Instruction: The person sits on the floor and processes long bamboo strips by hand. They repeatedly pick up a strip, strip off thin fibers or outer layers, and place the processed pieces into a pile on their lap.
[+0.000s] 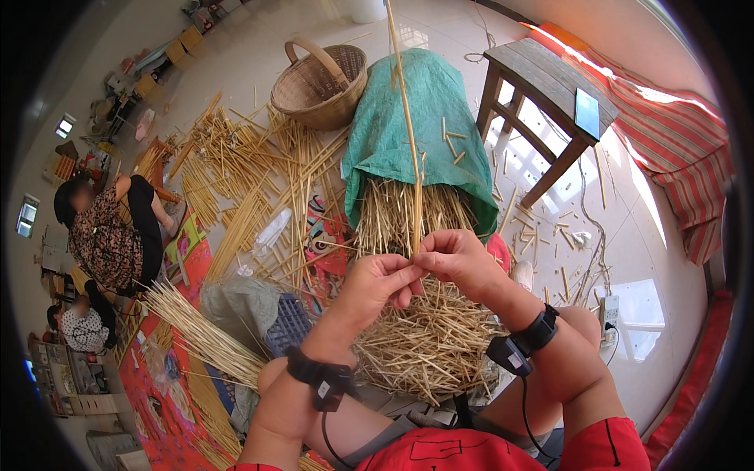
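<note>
A long, upright straw stalk (406, 112) is pinched at its lower end by my right hand (462, 262), between thumb and forefinger. My left hand (380, 285) meets it there, its thumb and forefinger closed on the same end. The stalk looks frayed or split lower down, though my fingertips hide its very end. Beyond my hands, a straw bundle (386, 215) sticks out of a green woven sack (406, 141), with a few short cut pieces (450, 144) on top. A heap of loose short straw (424, 347) lies between my legs, under my hands.
A wicker basket (321, 88) stands beyond the spread straw stalks (235, 147). At right are a wooden stool (548, 76) bearing a phone (587, 115), a power strip (609, 321) and cables. Straw bundle (200, 335) lies left. Two people (112, 235) sit farther left.
</note>
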Demonstrator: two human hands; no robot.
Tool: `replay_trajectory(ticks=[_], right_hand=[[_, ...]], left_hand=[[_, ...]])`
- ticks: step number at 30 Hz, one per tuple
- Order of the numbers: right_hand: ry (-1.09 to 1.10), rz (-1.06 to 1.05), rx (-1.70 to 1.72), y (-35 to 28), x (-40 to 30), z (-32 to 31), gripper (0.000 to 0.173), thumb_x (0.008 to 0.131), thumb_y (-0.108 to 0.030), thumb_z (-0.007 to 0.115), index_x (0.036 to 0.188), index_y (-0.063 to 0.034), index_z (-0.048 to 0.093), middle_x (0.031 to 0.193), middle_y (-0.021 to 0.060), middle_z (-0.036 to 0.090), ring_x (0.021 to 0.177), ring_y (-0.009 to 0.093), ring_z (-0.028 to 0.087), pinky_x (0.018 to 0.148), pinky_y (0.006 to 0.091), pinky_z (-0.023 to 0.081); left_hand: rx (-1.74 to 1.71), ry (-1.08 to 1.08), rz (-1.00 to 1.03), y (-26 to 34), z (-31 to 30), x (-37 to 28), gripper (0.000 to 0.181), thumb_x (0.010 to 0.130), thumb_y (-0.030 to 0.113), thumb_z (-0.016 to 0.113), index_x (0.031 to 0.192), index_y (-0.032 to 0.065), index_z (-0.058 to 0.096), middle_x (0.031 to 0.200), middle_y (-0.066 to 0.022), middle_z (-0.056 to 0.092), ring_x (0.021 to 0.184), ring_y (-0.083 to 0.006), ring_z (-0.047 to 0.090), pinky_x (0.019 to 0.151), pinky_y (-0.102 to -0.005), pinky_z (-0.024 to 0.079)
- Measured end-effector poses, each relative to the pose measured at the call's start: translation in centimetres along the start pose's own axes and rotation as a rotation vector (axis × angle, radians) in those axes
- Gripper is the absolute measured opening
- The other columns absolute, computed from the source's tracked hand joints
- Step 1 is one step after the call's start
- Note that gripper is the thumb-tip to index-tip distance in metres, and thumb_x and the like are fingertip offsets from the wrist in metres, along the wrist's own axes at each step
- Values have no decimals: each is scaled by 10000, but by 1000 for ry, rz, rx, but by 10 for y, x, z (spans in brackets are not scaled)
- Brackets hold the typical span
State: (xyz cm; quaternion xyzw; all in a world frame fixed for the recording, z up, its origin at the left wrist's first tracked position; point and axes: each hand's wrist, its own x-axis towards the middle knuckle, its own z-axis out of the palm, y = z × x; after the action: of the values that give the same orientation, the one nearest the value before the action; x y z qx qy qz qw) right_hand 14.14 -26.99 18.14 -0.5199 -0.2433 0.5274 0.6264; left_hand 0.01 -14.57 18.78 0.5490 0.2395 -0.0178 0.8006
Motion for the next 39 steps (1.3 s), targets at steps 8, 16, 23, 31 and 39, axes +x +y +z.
replay_trajectory(ticks=[8,16,23,31,39], right_hand=[[-114,68,210,7,4,-5,123,836,-152,657,806,-44,607,661,1,584,512,49,455,455,181,317],[9,77,306,20,7,-2,159,812,-188,669,791,-42,612,677,18,589,535,65,489,470,209,373],[-526,376,-1534,30,0,-18,303,680,-276,733,874,-46,700,800,120,683,702,309,652,666,386,513],[347,-155,-6,-18,17,-19,246,957,-241,507,883,-28,604,684,-33,572,601,40,516,538,194,398],[280,-102,32,-9,14,-23,162,912,-212,597,918,-54,628,700,-47,559,593,9,447,522,170,333]], left_hand=[[-112,-155,3,2,-3,-2,213,932,175,559,988,-10,648,761,-52,651,540,-46,546,466,-154,386],[-39,-168,1,6,-1,-5,251,954,195,520,1025,-15,638,773,-53,649,549,-52,550,488,-164,401],[54,-139,52,6,-1,-2,251,962,182,503,1031,-23,632,772,-38,645,559,-43,551,507,-165,425],[221,-100,-67,-16,12,0,215,942,154,530,993,-24,639,788,-32,656,578,-50,561,521,-180,443],[661,123,193,-25,14,6,270,888,197,628,1031,-33,636,791,-25,647,614,-73,562,578,-210,452]])
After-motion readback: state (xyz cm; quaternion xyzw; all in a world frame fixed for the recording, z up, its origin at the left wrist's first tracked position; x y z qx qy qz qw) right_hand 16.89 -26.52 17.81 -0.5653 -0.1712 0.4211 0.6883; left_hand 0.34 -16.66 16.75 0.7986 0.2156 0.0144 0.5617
